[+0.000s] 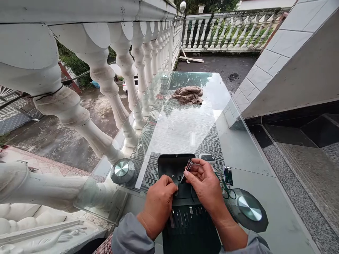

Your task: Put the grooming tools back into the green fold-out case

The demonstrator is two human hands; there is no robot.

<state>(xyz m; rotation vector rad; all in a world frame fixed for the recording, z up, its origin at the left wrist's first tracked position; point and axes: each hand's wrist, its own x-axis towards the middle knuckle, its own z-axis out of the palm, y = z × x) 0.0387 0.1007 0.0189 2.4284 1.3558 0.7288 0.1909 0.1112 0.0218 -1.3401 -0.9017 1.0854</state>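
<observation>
Two hands work low over an open black case (pixel 190 234), which lies on the glass table (pixel 243 153) with its near half towards the person. A row of small metal tools (pixel 182 217) sits in that half, just below the hands. Grey sleeves (pixel 134 233) reach the wrists. The left hand (pixel 161 194) has its fingers curled in and thumb against them, above the case's left side; whether it pinches anything, I cannot tell. The right hand (pixel 203 180) grips a shiny nail clipper (pixel 188 165) between thumb and fingers, tilted, over the case's far half. Right of that hand are a round metal disc (pixel 249 208) under the glass, a partly hidden green looped item (pixel 225 187) and a small dark packet (pixel 228 175). A pale rounded device (pixel 207 158) lies just beyond the fingers; another metal disc (pixel 122 169) is off to the left. Further along the table rests a crumpled brown cloth (pixel 187 95). White balusters (pixel 124 67) line the left side, and beyond the table wooden strips (pixel 194 60) lie near the far railing (pixel 225 33)
</observation>
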